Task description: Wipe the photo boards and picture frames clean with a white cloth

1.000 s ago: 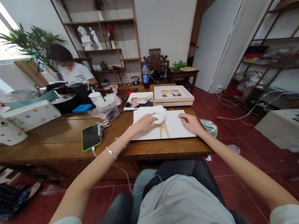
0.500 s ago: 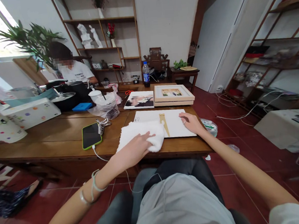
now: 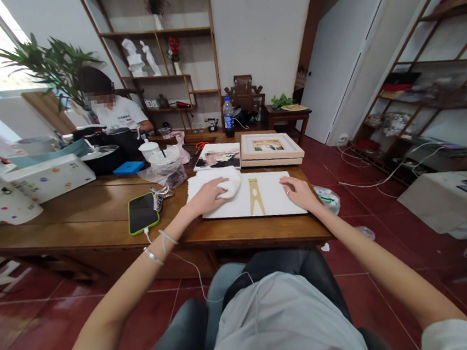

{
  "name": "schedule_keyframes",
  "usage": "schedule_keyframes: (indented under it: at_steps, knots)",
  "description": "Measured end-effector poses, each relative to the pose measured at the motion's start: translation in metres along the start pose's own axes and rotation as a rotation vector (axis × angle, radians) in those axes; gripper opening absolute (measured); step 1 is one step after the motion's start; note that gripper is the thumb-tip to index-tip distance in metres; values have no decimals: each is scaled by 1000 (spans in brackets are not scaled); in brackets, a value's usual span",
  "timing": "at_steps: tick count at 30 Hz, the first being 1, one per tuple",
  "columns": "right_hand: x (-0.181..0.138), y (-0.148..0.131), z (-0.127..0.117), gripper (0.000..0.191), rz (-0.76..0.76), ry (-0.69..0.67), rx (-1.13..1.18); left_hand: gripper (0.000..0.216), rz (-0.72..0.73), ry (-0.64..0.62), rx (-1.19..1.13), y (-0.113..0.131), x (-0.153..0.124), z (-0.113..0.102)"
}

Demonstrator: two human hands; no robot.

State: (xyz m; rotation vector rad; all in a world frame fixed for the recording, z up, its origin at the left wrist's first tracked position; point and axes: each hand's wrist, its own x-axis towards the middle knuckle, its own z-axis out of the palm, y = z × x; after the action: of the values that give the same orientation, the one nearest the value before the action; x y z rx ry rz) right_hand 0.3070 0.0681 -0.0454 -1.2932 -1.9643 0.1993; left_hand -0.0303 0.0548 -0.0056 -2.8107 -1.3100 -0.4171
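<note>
A white board (image 3: 269, 199) with a tan wooden stand piece (image 3: 254, 195) on it lies flat on the wooden table (image 3: 96, 210) in front of me. My left hand (image 3: 206, 198) presses a white cloth (image 3: 228, 182) onto the board's far left part, fingers curled over the cloth. My right hand (image 3: 298, 191) rests on the board's right edge with fingers bent, holding the board down.
A green-cased phone (image 3: 142, 213) on a cable and a metal clip lie left of the board. Behind it are a photo print (image 3: 217, 157), a stacked wooden frame (image 3: 270, 148), a bagged cup and a water bottle (image 3: 228, 118). A person sits at the table's far left.
My left hand swept the cloth from the board's far side down to the near table edge, then back up to the board's far left. The right hand stayed put.
</note>
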Motion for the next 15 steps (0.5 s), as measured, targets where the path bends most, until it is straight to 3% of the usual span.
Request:
schedule_keyframes:
  at_steps: [3,7,10,15]
  knots:
    - [0,1,1,27,-2,-6,-19,32,-30,21,32,-16,14,6]
    - [0,1,1,28,-2,-1,-16,29,-69,-42,80,-16,15,3]
    - [-1,1,1,28,1,-4,-8,27,-56,-68,107,-2,-2,0]
    - [-1,-1,0,29,10,-2,-3,23,29,-73,79,35,-55,-7]
